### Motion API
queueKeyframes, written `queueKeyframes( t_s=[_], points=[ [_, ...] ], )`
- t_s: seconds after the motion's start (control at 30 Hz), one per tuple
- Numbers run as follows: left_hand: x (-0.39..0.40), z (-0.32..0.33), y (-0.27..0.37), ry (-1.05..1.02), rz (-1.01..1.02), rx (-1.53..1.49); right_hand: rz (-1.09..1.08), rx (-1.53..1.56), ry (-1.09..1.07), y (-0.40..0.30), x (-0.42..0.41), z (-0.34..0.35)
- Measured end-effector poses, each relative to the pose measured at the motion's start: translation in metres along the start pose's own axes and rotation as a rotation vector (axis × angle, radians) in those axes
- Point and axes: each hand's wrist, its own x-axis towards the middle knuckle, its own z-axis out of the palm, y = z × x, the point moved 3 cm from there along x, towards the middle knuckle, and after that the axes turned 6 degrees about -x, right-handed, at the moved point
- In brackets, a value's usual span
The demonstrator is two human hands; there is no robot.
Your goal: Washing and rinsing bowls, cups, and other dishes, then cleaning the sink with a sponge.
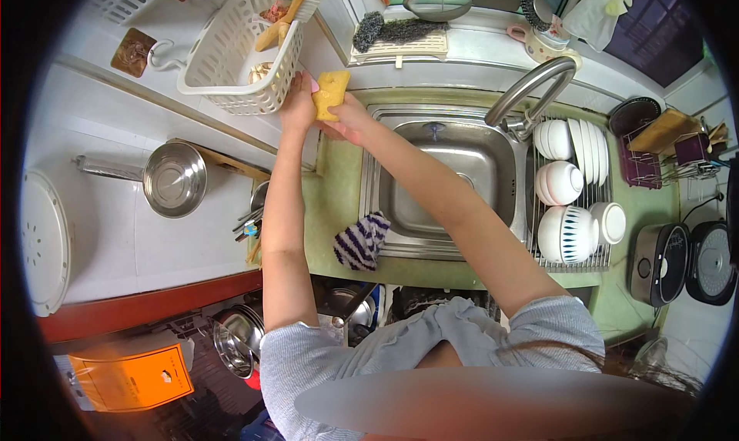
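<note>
Both arms reach to the back left, past the corner of the sink. In my right hand is a yellow sponge cloth, pinched at its lower edge by thumb and fingers. My left hand is right against the sponge cloth's left side, its back towards me and its fingers partly hidden. A small pink edge shows between that hand and the cloth; what it belongs to is unclear. Close by the left fingers hangs a white plastic basket holding garlic, what looks like ginger and a wooden-handled brush.
A stainless steel sink with a curved faucet lies below the right forearm. White bowls and plates stand on a wire rack. A striped cloth lies on the green counter. At left hangs a steel saucepan.
</note>
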Motion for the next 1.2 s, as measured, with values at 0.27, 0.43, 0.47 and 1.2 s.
queueKeyframes(
  t_s=[0.27,0.43,0.47,1.2],
  points=[
    [-0.024,-0.012,0.004,-0.008,-0.040,-0.239,0.007,0.038,-0.004,-0.006,-0.052,-0.015],
    [-0.080,0.021,0.076,0.078,-0.437,-1.264,-0.033,0.060,0.058,-0.022,-0.116,-0.073],
    [-0.102,0.045,0.075,-0.057,-0.562,-1.467,0.030,0.006,0.143,-0.017,-0.129,-0.074],
    [-0.223,0.339,0.207,-0.770,-0.498,-0.243,-0.025,-2.267,0.694,-0.048,-0.331,-0.322]
  ],
)
